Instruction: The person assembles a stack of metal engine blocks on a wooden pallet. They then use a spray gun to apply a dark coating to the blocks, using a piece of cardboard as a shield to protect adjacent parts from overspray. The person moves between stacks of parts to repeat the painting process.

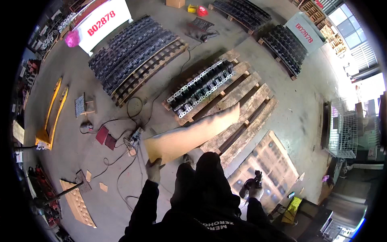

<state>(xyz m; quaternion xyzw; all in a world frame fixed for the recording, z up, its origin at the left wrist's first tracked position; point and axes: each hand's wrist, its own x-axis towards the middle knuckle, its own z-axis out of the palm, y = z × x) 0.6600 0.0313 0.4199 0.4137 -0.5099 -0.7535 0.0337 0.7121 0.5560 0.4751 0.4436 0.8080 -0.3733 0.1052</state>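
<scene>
My left hand (154,169), gloved, is closed on the lower left corner of a long brown cardboard sheet (189,137). The sheet slants up to the right, and its far end overlaps the wooden pallet (250,117) ahead of me. My right hand (254,191), also gloved, is closed around a black object (257,177) low at my right side; its kind cannot be made out. On the far part of the pallet lies a long dark metal casting (201,86) with pale machined faces along both edges.
Dark castings (133,50) are stacked on a pallet at the far left, others (284,48) at the far right. A stained cardboard sheet (270,169) lies on the floor at right. Cables (121,161) trail across the left floor, near a yellow pallet jack (52,117). A wire cage (342,129) stands right.
</scene>
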